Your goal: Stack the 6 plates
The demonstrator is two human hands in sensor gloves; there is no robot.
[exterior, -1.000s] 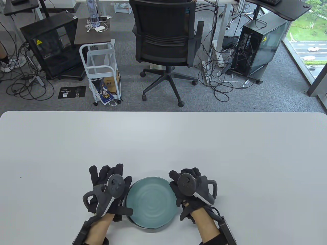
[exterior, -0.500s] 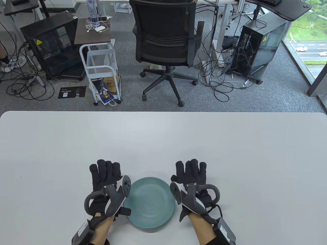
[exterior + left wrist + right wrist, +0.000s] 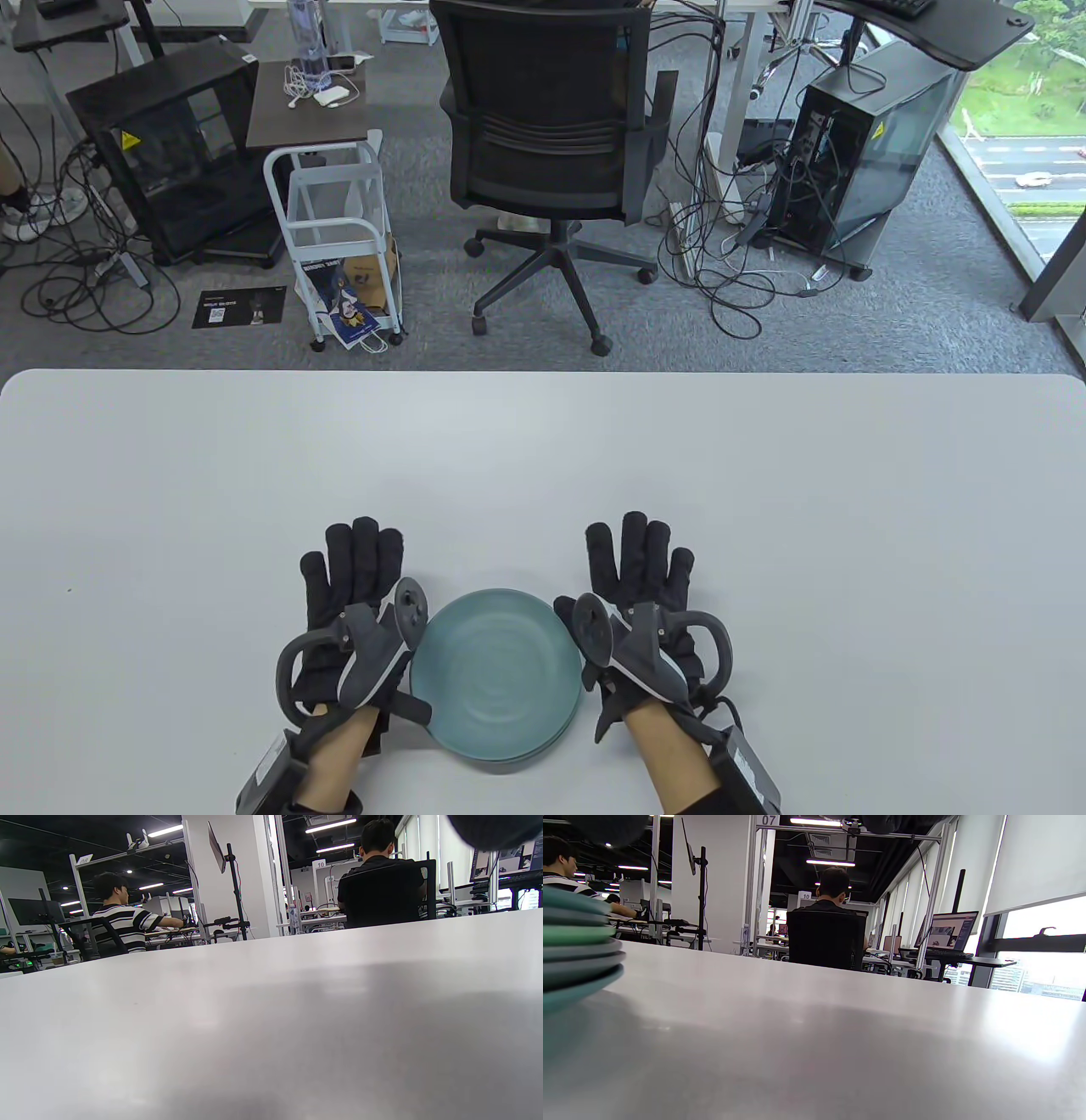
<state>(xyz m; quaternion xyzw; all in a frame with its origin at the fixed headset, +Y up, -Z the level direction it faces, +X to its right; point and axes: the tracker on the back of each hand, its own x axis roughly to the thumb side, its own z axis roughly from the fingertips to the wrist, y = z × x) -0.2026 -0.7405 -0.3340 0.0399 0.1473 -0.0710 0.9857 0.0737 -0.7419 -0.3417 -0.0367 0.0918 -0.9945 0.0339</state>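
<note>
A stack of teal plates stands on the white table near its front edge, between my hands. In the right wrist view the stack's edges show several plates piled one on another at the left. My left hand lies flat on the table just left of the stack, fingers stretched out and holding nothing. My right hand lies flat just right of the stack, fingers stretched out and holding nothing. Neither hand touches the plates.
The table's far edge runs across the middle of the table view. Behind it stand a black office chair, a white trolley and computer towers on the carpet.
Both hands let go of the stack's sides, turned palm down and spread flat on the table beside it. The stack stays in place.
</note>
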